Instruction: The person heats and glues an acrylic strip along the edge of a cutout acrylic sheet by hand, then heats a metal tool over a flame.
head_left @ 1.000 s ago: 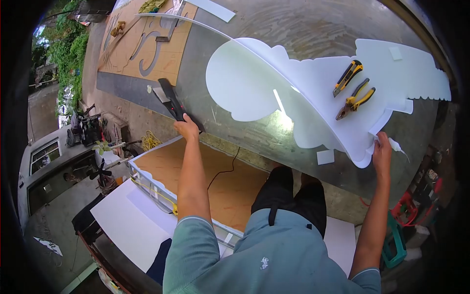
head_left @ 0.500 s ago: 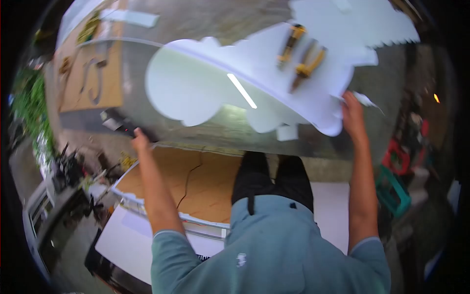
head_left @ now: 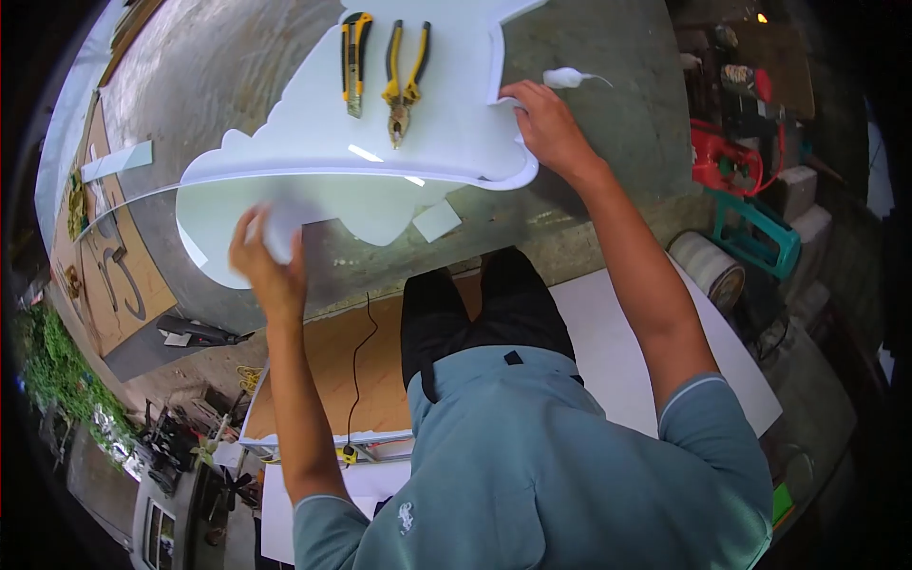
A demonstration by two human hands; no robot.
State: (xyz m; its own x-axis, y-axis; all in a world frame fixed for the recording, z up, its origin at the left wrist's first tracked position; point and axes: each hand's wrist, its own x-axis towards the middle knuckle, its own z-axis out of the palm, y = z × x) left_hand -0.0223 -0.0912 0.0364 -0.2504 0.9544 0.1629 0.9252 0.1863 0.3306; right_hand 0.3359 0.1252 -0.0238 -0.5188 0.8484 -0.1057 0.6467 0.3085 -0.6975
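A white scalloped panel (head_left: 294, 123), with a raised white strip (head_left: 380, 177) along its rim, lies on the grey, glossy tabletop (head_left: 617, 133). My right hand (head_left: 553, 125) pinches the raised rim at the panel's right side. Over the panel's reflection hovers my left hand (head_left: 271, 266), fingers apart and holding nothing; it is slightly blurred. On the panel rest a yellow-and-black utility knife (head_left: 355, 63) and yellow-handled pliers (head_left: 403, 85). A small white bottle with a thin tip (head_left: 568, 78) lies beyond my right hand. A dark handheld tool (head_left: 199, 332) sits at the table's left front corner.
A brown board with a dark curved piece (head_left: 125, 285) lies at the left. A small white square (head_left: 437, 221) is near the front edge. Below stand a brown-topped panel (head_left: 323, 351) with a black cord and a tape measure (head_left: 349, 454). A green stool (head_left: 755, 237) is at right.
My left hand has let go of the dark tool, which now lies on the table, and moved right over the panel's reflection. The view has turned; my right hand stays at the panel's rim.
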